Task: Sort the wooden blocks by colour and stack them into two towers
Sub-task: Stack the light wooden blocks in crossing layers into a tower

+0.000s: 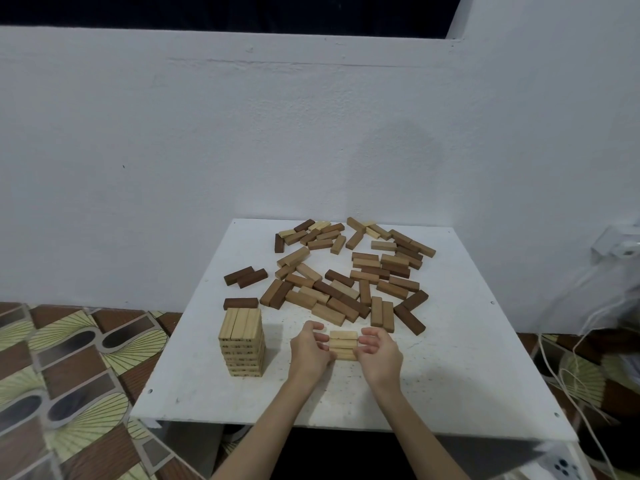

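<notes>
A tower of light wooden blocks (244, 342) stands several layers high at the table's front left. Three light blocks (343, 345) lie side by side near the front middle. My left hand (309, 351) holds their left ends and my right hand (379, 353) holds their right ends, fingers curled round them. Behind lies a loose heap of mixed light and brown blocks (341, 292). Dark brown blocks (245, 277) lie apart at the left, one more dark block (240, 303) just behind the tower.
The white square table (450, 358) stands against a white wall. Patterned floor lies to the left. White cables (568, 375) hang at the right, beside a wall socket (620, 244). A white object with dark dots (562, 467) shows at the bottom right.
</notes>
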Demonstrator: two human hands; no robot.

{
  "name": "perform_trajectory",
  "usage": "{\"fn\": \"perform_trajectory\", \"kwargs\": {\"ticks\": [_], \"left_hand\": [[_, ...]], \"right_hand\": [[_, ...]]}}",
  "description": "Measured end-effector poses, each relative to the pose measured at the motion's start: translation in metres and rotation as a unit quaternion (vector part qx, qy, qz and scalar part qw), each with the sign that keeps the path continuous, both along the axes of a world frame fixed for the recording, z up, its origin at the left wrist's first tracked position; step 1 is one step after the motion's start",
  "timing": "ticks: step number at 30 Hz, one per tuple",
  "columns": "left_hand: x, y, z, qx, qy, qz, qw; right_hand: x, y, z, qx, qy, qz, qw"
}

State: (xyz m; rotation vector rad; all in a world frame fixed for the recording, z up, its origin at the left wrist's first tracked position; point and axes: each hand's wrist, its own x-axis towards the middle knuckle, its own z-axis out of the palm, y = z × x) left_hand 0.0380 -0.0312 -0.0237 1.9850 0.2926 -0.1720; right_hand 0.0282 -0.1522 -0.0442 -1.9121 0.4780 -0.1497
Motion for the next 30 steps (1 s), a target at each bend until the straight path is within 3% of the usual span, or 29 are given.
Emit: {"fn": "perform_trajectory", "kwargs": {"ticks": [30], "left_hand": [[0.0004,-0.0009,0.0005,-0.012,0.009,0.012,1.000]], "right_hand": [[-0.0024,0.0030,0.0021,0.015,-0.014,-0.012,1.000]]}}
